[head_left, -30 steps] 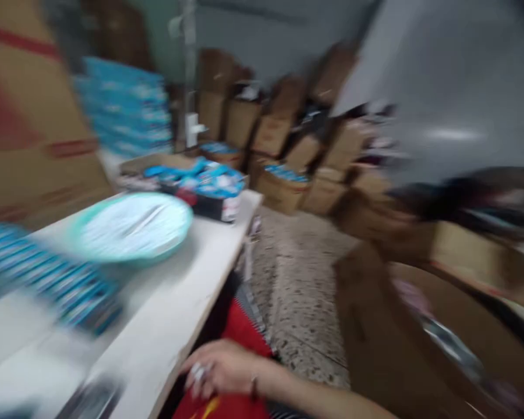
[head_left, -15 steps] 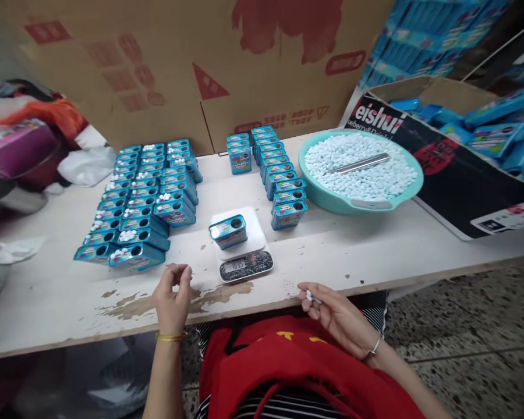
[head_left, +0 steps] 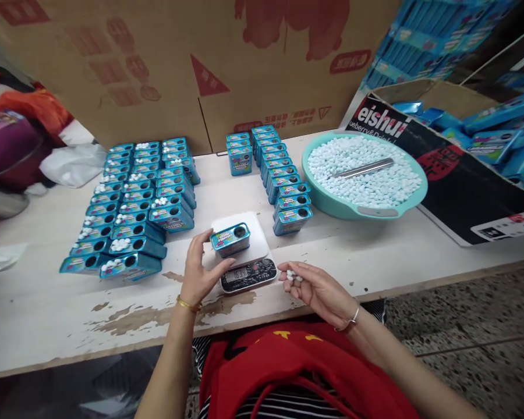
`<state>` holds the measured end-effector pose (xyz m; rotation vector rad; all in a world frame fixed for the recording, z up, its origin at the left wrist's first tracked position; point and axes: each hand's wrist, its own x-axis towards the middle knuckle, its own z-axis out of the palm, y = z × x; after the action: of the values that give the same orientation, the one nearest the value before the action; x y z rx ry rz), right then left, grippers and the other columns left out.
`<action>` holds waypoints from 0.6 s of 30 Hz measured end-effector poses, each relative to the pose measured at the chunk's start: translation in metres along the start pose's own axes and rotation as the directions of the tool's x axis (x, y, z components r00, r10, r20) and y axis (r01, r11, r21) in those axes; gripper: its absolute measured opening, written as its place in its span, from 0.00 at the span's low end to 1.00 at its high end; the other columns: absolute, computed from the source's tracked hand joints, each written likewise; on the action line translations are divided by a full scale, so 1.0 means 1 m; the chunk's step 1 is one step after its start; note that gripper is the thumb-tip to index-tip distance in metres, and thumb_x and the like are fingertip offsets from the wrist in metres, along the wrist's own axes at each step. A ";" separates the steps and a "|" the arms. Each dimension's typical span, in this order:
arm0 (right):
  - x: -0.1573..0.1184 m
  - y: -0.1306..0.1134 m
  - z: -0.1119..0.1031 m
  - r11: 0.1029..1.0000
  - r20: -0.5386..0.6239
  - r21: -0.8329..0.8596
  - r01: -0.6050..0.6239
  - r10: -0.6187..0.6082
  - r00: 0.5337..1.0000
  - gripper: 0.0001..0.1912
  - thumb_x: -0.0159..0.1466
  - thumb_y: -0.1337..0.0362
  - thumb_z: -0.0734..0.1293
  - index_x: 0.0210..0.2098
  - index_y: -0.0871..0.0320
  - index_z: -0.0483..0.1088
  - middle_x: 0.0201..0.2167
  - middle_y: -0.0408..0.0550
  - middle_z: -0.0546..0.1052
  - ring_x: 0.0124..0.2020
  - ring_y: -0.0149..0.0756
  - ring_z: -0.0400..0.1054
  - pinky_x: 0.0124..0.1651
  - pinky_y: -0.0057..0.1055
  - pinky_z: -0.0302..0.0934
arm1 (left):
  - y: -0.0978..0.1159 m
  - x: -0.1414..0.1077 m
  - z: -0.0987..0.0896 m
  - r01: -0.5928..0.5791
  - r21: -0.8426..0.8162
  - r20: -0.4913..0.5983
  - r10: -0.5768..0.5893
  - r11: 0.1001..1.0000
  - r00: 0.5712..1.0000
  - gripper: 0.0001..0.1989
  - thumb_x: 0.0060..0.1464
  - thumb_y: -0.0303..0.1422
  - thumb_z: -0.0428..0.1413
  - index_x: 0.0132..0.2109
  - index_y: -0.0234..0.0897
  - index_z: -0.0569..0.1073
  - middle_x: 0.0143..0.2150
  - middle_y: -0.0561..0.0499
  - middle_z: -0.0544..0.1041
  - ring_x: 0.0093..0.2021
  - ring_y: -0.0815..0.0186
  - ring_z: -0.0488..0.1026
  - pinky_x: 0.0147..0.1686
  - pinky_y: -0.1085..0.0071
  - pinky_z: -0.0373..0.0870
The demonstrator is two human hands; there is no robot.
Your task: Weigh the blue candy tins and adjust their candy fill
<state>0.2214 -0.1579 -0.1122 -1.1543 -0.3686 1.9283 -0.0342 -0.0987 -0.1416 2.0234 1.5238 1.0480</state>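
On the white digital scale [head_left: 262, 244] stands a blue candy tin [head_left: 229, 240] with a round dark hole in its lid. The scale's display is lit. My left hand [head_left: 199, 269] is at the tin's near left end, thumb and fingers spread apart around it; whether they touch it I cannot tell. Just right of the scale, my right hand [head_left: 317, 286] is curled around several small white candies [head_left: 294, 276] that show at the fingertips. A turquoise basin [head_left: 371, 213] full of such candies stands further right, with a metal scoop [head_left: 364, 168] lying on top.
Several rows of blue tins [head_left: 131, 215] stand at the left, some with white candies on their lids. Another row of tins [head_left: 283, 174] stands beside the basin. A cardboard box [head_left: 157, 75] backs the table. An open carton [head_left: 445, 180] holds blue packs at the right.
My left hand has moved forward and right to the tin on the scale, its fingers opening. My right hand, holding candies, has come left towards the scale. The camera view has shifted slightly.
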 end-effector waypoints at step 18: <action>0.065 -0.015 0.076 0.845 -0.026 0.527 -0.093 0.125 0.992 0.13 0.68 0.65 0.57 0.29 0.61 0.67 0.18 0.41 0.69 0.14 0.24 0.57 0.14 0.20 0.44 | 0.034 0.043 -0.005 -0.635 0.492 0.119 0.676 0.596 0.727 0.13 0.54 0.27 0.54 0.45 0.49 0.74 0.43 0.51 0.79 0.43 0.61 0.73 0.45 0.61 0.56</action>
<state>0.1511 -0.0858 -0.1004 -0.8719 0.2608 1.9162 -0.0105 -0.0702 -0.1008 3.1162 1.1501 1.0430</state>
